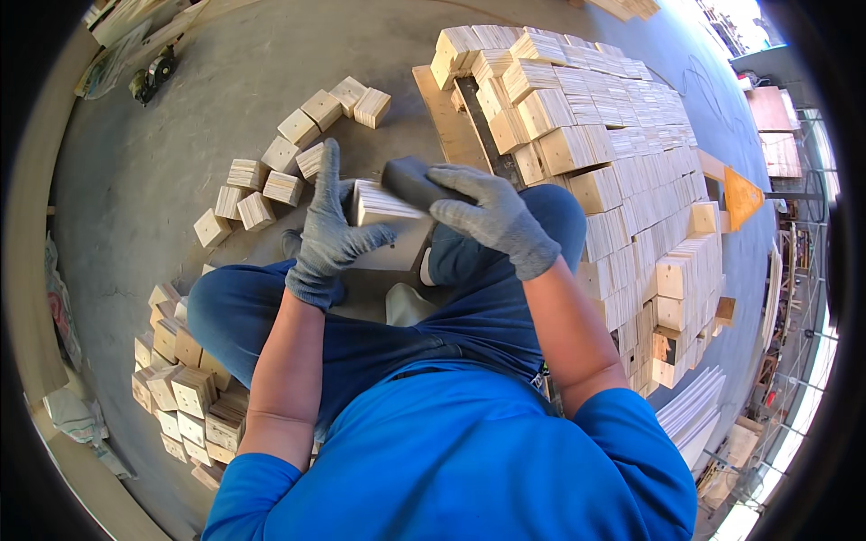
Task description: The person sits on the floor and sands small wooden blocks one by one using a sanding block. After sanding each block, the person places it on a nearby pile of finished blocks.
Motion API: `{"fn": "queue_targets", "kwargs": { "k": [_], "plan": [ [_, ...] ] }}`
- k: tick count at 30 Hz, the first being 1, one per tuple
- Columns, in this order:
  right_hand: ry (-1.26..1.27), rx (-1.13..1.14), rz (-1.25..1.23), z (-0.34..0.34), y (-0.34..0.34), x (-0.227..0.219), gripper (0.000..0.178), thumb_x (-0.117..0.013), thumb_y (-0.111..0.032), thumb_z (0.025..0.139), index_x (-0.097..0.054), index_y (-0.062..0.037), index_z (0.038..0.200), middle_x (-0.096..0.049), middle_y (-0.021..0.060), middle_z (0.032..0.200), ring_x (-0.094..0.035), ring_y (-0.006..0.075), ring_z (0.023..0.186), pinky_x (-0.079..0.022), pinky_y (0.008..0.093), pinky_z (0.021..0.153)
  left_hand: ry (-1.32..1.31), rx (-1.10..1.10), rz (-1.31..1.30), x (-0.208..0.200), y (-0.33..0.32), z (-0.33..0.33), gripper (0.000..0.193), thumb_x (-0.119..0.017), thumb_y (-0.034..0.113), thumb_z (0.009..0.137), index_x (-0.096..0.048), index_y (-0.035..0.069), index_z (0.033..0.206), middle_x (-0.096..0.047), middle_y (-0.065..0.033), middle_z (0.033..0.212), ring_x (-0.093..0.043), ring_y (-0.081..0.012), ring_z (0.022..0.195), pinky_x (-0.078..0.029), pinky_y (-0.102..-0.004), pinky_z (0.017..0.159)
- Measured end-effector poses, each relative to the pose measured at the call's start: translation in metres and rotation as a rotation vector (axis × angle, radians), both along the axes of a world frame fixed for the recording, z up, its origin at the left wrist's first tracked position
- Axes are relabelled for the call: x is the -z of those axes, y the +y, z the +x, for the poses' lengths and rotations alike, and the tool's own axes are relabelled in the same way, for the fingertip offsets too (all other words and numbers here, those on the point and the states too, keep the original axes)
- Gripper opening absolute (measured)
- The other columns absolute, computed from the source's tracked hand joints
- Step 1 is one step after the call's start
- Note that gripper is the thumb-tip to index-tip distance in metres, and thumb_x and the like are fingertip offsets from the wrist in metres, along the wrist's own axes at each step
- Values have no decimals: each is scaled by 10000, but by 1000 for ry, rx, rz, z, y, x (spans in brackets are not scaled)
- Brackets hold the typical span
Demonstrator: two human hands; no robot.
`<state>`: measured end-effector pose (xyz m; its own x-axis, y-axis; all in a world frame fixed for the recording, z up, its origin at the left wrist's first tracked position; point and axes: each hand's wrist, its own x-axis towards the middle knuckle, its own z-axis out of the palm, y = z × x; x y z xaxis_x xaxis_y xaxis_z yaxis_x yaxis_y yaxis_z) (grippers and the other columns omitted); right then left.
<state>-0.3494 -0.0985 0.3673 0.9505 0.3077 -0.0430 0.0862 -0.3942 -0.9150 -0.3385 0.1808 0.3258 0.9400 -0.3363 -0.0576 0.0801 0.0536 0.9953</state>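
A plywood block [386, 200] with striped layered edges stands on a flat-topped pale support [397, 251] between my knees. My left hand [329, 233], in a grey knit glove, is at the block's left side, its fingers stretched out and its thumb spread toward the block's near side. Whether it presses on the block I cannot tell. In a matching glove, my right hand [492, 212] grips a dark, brick-shaped block [419, 183], blurred by motion, over the plywood block's right end. The exact kind of the dark block is unclear.
Loose plywood blocks [300, 128] lie in a curved row on the concrete floor ahead. More blocks [194, 392] are heaped at my left. A large stack of blocks [622, 153] rises close to my right knee, with an orange triangular piece [744, 196] beyond it.
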Motion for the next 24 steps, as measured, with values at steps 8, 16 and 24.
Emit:
{"fn": "queue_targets", "kwargs": {
  "k": [8, 16, 24],
  "plan": [
    [-52, 5, -26, 32, 48, -13, 567, -801, -357, 944, -681, -15, 1380, -698, 209, 1369, -663, 356, 1285, -506, 395, 1102, -146, -60, -10, 3, -3, -1, 1552, -1052, 247, 625, 33, 111, 1728, -578, -188, 1467, -580, -312, 1344, -475, -428, 1149],
    [440, 716, 648, -5, 9, 42, 491, -768, -273, 1005, -649, -23, 1410, -741, 60, 1113, -716, 125, 880, -584, 257, 690, -41, -224, -89, 8, 2, -2, 1392, -1010, 165, 687, -77, 62, 1714, -657, -173, 1310, -680, -265, 1177, -564, -403, 1034],
    [654, 640, 933, -47, 68, 67, 451, -722, -202, 1046, -615, -31, 1449, -726, 57, 1145, -708, 113, 911, -585, 230, 747, -131, -332, 98, 31, -6, 4, 1222, -990, 248, 734, -244, -24, 1664, -603, -180, 1394, -611, -261, 1271, -518, -383, 1096]
  ]
}}
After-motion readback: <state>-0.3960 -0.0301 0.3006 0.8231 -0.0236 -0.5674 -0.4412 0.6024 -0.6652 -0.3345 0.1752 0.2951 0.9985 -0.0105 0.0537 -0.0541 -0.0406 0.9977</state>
